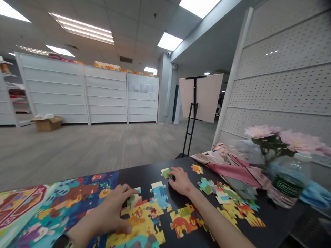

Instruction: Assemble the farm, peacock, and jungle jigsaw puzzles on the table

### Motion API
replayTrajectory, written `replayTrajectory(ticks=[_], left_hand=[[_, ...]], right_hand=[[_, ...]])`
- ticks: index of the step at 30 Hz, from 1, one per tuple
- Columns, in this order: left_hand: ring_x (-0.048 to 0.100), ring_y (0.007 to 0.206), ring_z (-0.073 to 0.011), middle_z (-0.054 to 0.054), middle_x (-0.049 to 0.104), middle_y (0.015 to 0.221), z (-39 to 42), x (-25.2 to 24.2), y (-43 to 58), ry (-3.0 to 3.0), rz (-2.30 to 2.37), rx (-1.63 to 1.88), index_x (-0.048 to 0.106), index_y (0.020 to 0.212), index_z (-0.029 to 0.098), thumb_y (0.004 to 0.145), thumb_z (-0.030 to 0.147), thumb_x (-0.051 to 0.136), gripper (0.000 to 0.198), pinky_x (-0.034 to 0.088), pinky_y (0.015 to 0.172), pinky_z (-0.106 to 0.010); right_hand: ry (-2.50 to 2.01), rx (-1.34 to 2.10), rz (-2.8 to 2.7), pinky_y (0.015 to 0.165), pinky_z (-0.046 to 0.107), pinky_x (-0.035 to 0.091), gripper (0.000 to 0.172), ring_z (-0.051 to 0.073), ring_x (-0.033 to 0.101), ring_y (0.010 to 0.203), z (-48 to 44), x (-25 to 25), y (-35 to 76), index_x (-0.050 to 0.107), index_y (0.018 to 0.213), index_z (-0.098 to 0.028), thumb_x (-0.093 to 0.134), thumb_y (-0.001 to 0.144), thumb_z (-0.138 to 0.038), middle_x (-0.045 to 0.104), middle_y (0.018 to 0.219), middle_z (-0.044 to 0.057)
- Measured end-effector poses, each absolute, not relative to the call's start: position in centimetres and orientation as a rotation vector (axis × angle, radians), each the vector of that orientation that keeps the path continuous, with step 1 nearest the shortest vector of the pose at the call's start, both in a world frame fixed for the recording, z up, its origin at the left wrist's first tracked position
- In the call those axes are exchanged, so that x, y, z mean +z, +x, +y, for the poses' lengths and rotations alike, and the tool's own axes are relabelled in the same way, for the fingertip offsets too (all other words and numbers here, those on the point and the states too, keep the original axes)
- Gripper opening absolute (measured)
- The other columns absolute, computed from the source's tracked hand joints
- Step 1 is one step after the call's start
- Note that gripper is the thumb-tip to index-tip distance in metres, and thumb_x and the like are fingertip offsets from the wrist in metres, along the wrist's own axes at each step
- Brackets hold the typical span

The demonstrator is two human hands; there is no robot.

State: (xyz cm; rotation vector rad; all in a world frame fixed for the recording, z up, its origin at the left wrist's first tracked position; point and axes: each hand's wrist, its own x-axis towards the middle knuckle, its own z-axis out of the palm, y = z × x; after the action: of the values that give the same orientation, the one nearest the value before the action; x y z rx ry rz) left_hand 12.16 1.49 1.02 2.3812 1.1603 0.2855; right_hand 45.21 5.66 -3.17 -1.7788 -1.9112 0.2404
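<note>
My left hand [111,210] lies over the left edge of a partly joined jigsaw puzzle [141,220], thumb and fingers spread apart. Its fingertips touch the puzzle's upper left, and it wears a dark watch [63,241]. At the far side of the black table, my right hand [179,181] has its fingers curled onto a green puzzle piece [164,173], covering its right part. A blue elephant section [159,195] stands at the puzzle's top right. Beneath my right forearm lies a separate joined section with a red-orange animal [182,224].
Loose puzzle pieces [227,196] are scattered on the right, with an orange piece [197,168] farther back. A colourful printed picture [69,203] covers the table's left. Pink cloth [232,165], a plastic bottle [289,182] and pink flowers [297,141] stand right. Beyond is an easel [193,103].
</note>
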Motion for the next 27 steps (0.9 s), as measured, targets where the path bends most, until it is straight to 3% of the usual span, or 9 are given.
replayTrajectory(ticks=[3,5,8,13,17,23,27], left_hand=[[0.046,0.120,-0.0346,-0.008,0.051,0.131,1.7,0.5,12.5,2.367,1.186,0.319,0.051,0.145,0.029,0.057,0.039,0.088,0.095,0.037,0.107,-0.044],[0.046,0.121,-0.0348,-0.008,0.051,0.132,1.7,0.1,12.7,2.366,1.205,0.350,0.050,0.146,0.031,0.056,0.040,0.089,0.099,0.038,0.106,-0.044],[0.046,0.120,-0.0346,-0.008,0.051,0.133,1.7,-0.3,13.1,2.399,1.220,0.426,0.050,0.147,0.032,0.053,0.043,0.091,0.103,0.039,0.105,-0.044],[0.049,0.117,-0.0354,-0.010,0.053,0.132,2.0,-0.7,13.2,2.422,1.225,0.481,0.050,0.147,0.029,0.057,0.054,0.086,0.101,0.042,0.103,-0.046],[0.048,0.123,-0.0369,-0.011,0.052,0.138,1.9,-0.7,13.0,2.395,1.217,0.477,0.051,0.146,0.028,0.058,0.055,0.085,0.099,0.040,0.107,-0.049],[0.037,0.140,-0.0413,-0.016,0.044,0.153,1.5,-0.2,12.9,2.330,1.231,0.357,0.060,0.139,0.023,0.061,0.056,0.086,0.089,0.025,0.118,-0.057],[0.040,0.140,-0.0405,-0.015,0.048,0.152,1.3,0.0,12.6,2.306,1.216,0.370,0.063,0.136,0.023,0.059,0.046,0.089,0.083,0.029,0.118,-0.054]], right_hand=[[-1.846,0.213,-1.880,0.087,0.040,0.044,0.023,0.033,0.061,0.106,5.5,-2.3,46.1,0.072,0.087,-0.020,0.074,0.073,-0.039,0.074,0.099,0.011],[-1.860,0.214,-1.870,0.081,0.036,0.044,0.023,0.031,0.064,0.096,5.5,-2.0,46.6,0.068,0.084,-0.020,0.074,0.073,-0.039,0.073,0.090,0.010],[-1.834,0.217,-1.871,0.078,0.031,0.044,0.020,0.026,0.066,0.092,5.8,-2.0,46.8,0.064,0.091,-0.020,0.071,0.074,-0.029,0.073,0.092,0.007],[-1.783,0.229,-1.888,0.081,0.027,0.047,0.034,0.022,0.068,0.093,6.4,-2.7,46.9,0.059,0.104,-0.021,0.066,0.071,-0.017,0.072,0.100,0.005],[-1.796,0.198,-1.878,0.089,0.031,0.047,0.043,0.026,0.067,0.104,6.5,-2.8,47.5,0.058,0.115,-0.019,0.065,0.072,-0.018,0.071,0.109,0.010],[-1.818,0.225,-1.888,0.085,0.032,0.047,0.030,0.027,0.070,0.098,6.3,-2.4,48.2,0.064,0.104,-0.019,0.066,0.074,-0.020,0.074,0.099,0.010],[-1.795,0.230,-1.883,0.083,0.030,0.046,0.028,0.025,0.068,0.096,6.2,-2.5,48.1,0.064,0.101,-0.020,0.066,0.073,-0.018,0.074,0.098,0.007]])
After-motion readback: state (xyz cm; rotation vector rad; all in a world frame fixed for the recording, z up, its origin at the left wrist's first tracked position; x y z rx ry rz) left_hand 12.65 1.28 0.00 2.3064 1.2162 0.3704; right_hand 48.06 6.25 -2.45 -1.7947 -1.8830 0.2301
